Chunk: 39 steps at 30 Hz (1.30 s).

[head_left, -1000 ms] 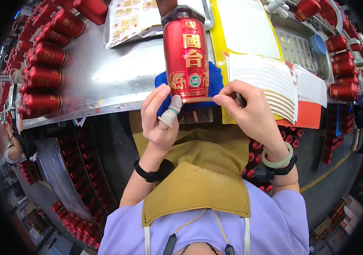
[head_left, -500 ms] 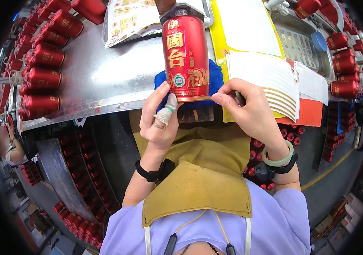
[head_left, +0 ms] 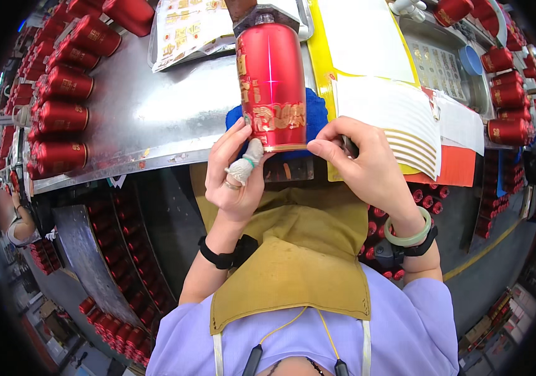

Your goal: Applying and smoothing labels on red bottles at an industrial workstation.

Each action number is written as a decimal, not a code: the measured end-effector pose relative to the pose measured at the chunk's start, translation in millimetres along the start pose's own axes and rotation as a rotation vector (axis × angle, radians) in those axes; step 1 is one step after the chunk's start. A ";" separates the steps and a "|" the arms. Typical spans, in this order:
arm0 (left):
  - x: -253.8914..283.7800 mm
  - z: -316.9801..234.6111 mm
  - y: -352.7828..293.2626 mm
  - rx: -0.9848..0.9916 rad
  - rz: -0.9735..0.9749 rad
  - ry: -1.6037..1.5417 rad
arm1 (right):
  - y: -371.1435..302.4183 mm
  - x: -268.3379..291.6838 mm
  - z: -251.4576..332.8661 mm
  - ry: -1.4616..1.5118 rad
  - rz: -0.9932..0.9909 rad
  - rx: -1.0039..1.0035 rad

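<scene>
A red bottle (head_left: 274, 75) with gold raised lettering and a gold dragon-like pattern lies with its base toward me over a blue cloth (head_left: 317, 113). Its neck end meets a metal holder (head_left: 267, 14). My left hand (head_left: 235, 172) is closed against the lower left of the bottle, one digit wrapped in a whitish cover with a green band. By the base's right edge, my right hand (head_left: 362, 153) pinches the end of a thin gold strip (head_left: 283, 148) that runs along the base. Something dark shows inside those fingers; its kind is hidden.
White sheets with curved gold strips (head_left: 409, 147) lie right of the bottle, over yellow and red sheets. A tray with a sheet of gold stickers (head_left: 193, 28) stands behind left. Red bottles (head_left: 61, 119) line the left; more stand right (head_left: 509, 94). Another person works at far left.
The bottle has turned about its long axis: the large lettering has moved left and the dragon pattern faces up more. My right hand has shifted slightly left, closer to the base.
</scene>
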<state>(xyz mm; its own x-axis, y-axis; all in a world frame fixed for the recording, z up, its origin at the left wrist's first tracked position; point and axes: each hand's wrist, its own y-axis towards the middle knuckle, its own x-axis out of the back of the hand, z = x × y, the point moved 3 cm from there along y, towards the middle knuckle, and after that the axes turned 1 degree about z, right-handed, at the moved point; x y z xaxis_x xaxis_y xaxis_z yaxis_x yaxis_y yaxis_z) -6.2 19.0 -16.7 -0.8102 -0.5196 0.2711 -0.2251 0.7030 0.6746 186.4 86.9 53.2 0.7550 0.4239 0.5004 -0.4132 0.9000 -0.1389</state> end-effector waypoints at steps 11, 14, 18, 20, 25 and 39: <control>-7.2 -18.6 14.9 -0.269 0.110 0.246 | 0.5 5.5 -3.9 -0.010 0.006 -0.032; -0.5 -6.5 9.3 -0.086 0.046 0.112 | -0.9 2.9 0.0 0.016 0.011 -0.016; 1.5 0.2 -1.4 0.044 -0.085 0.050 | -1.0 -0.2 -4.8 0.035 -0.013 0.022; 0.3 -3.2 0.3 0.000 -0.064 0.116 | -1.3 2.1 -6.7 0.008 -0.030 0.039; -7.3 -29.6 14.8 -0.243 0.103 0.316 | 1.1 8.4 -8.7 0.006 0.013 -0.064; -8.7 -21.5 5.0 -0.154 -0.101 0.302 | 0.3 7.4 -7.4 -0.004 -0.002 -0.001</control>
<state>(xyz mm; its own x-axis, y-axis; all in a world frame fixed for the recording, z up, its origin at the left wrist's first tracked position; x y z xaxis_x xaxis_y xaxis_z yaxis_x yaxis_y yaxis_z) 11.4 16.6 -0.9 -0.5860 -0.7192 0.3733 -0.1930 0.5713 0.7977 195.6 91.0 50.6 0.7535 0.4220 0.5041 -0.4116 0.9007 -0.1388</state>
